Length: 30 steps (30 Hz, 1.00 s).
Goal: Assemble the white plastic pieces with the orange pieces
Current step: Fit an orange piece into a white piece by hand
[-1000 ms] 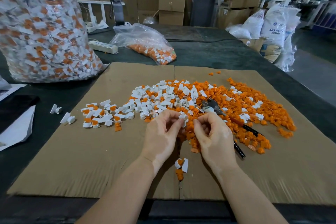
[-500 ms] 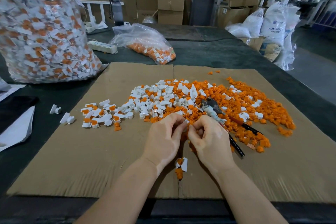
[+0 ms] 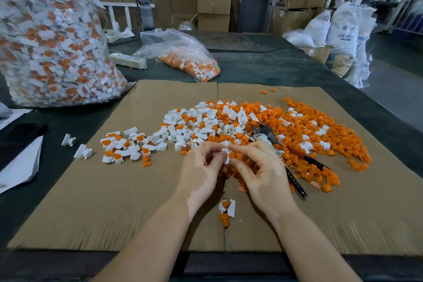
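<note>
My left hand (image 3: 201, 171) pinches a small white plastic piece (image 3: 225, 154) between thumb and fingers. My right hand (image 3: 261, 174) meets it from the right, pinching an orange piece (image 3: 231, 155) against the white one. Both hands hover over the near edge of a mixed heap: loose white pieces (image 3: 201, 126) on the left side, loose orange pieces (image 3: 320, 130) on the right. A small group of joined white-and-orange pieces (image 3: 123, 146) lies further left. One joined piece (image 3: 227, 206) rests on the cardboard between my wrists.
A cardboard sheet (image 3: 103, 190) covers the dark table. Black-handled pliers (image 3: 295, 167) lie just right of my right hand. A big clear bag of joined pieces (image 3: 50, 36) stands at the back left, a smaller bag (image 3: 183, 55) and a power strip (image 3: 128, 59) behind the heap.
My hands have drawn slightly apart and opened up, so the white piece and the orange piece now show between the fingertips; before, the fingers were pressed close over them.
</note>
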Tool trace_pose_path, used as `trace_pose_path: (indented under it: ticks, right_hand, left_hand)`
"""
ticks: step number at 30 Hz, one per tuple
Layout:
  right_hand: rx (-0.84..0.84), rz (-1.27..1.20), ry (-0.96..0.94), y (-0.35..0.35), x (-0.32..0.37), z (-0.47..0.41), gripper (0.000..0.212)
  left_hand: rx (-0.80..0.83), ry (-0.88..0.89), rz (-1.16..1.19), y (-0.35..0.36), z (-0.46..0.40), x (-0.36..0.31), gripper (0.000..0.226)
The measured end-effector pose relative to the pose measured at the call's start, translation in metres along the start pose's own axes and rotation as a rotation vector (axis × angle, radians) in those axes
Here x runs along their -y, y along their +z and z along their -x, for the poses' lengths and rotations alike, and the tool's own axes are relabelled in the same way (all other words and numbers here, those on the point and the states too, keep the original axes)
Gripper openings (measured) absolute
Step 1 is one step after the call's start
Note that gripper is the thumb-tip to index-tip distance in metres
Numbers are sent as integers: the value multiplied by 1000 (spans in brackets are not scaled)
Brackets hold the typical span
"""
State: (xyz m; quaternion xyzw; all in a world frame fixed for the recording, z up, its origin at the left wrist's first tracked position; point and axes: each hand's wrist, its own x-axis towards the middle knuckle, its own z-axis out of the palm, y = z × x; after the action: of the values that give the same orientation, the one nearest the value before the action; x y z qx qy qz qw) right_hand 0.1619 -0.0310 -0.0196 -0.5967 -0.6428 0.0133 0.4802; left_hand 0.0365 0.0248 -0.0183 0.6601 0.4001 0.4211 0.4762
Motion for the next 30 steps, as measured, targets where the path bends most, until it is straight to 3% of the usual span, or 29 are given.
trace_pose_path:
  ticks: [13, 16, 18, 20, 23, 26, 30]
  right_hand:
    - [-4, 56, -4, 0, 1, 0, 25]
    - [-72, 197, 113, -8, 1, -4, 32]
    - [-77, 402, 320, -19, -3, -10, 40]
    - [53, 636, 557, -32, -9, -17, 43]
    - [318, 731, 754, -45, -15, -26, 41]
    - [424, 747, 762, -48, -18, -33, 37]
    - [378, 750, 710, -47, -17, -35, 40]
  left_hand:
    - [-31, 36, -75, 1, -2, -1, 2]
    - [-60, -2, -8, 1, -4, -2, 7]
    - [-61, -17, -2, 1, -5, -3, 7]
    - [-62, -17, -10, 1, -6, -3, 8]
    - [-68, -32, 23, 1, -8, -5, 11]
    - [-91, -76, 83, 1, -10, -7, 9]
    - [-111, -111, 113, 2, -14, -10, 7]
